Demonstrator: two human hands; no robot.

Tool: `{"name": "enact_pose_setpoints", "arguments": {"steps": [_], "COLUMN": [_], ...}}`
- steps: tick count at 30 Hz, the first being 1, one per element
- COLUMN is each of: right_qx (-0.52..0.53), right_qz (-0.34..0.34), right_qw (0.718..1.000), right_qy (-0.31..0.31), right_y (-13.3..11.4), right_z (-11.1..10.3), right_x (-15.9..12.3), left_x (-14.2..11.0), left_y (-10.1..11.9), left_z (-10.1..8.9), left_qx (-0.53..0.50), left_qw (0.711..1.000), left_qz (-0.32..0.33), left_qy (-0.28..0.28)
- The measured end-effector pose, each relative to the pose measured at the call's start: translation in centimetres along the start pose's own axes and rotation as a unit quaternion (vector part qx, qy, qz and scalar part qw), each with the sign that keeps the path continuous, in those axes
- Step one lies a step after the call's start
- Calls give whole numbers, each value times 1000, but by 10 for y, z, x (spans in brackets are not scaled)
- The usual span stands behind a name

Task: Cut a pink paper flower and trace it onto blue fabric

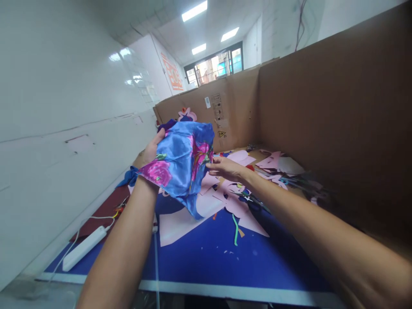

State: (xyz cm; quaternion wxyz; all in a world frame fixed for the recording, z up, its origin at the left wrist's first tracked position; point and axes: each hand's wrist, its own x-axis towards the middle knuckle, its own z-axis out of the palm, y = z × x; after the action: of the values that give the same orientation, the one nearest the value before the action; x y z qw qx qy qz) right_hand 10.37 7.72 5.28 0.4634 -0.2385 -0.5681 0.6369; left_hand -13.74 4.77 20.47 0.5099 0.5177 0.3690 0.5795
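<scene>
The fingers of the left hand (150, 152) curl up behind a crumpled blue satin cloth (180, 165) printed with pink flowers, gripping it, while the right hand's (227, 168) fingertips (210, 164) pinch its edge. The cloth is held between both hands, above pink paper cutouts (183, 225) on a blue table (206, 268), beside a cardboard wall (322, 107).
</scene>
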Motion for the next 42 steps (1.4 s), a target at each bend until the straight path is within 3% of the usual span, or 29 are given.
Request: {"name": "enact_pose_setpoints", "arguments": {"steps": [8,13,19,24,27,31,35,39,42], "right_qx": [25,8,21,51,44,1,-58,-97,-110], "right_qz": [-22,-20,31,24,3,-17,-18,-12,-25], "right_qw": [999,999,999,998,999,1000,998,995,994], "right_qy": [40,45,-17,-11,1,21,31,4,-5], "right_y": [-19,-26,-32,-45,-52,-56,-54,-52,-53], "right_z": [-29,-39,-27,-8,-2,-3,-9,-7,5], "right_x": [-33,-44,-54,-40,-29,-26,-38,-45,-41], "left_x": [-16,-15,1,13,13,11,10,3,-5], "left_y": [1,-8,-1,18,20,10,-4,-17,-28], "left_z": [-39,-50,-40,-16,-5,-5,-13,-9,1], "left_qx": [-64,-111,-128,-78,-36,-32,-90,-118,-118], "left_qw": [993,986,979,977,981,985,988,983,978], "left_qz": [-95,-123,-156,-190,-183,-147,-111,-131,-153], "left_qy": [18,22,-14,-62,-59,-85,-62,-52,-77]}}
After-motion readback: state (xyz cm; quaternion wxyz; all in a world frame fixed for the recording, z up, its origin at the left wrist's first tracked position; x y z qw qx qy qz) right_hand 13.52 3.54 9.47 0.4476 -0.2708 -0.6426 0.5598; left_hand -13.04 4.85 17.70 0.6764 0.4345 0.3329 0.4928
